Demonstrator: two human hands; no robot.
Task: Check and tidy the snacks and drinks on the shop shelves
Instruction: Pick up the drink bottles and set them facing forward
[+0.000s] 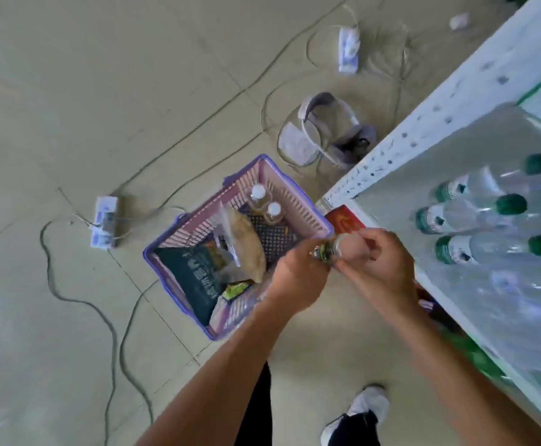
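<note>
One small bottle (335,248), long axis crosswise

A pink-and-purple moulded plastic lattice basket (298,204) sits on smooth, faintly sheened beige floor tiles (101,91), holding a glossy dark green snack bag (192,278) and a crinkled clear film packet (230,239). Clear, glossy plastic water bottles with green caps (462,217) are on a white painted metal shelf (430,169) whose perforated upright looks matt. The small shiny item (325,252) pinched between the left hand (298,275) and right hand (378,265) is too blurred to tell its material.
</note>
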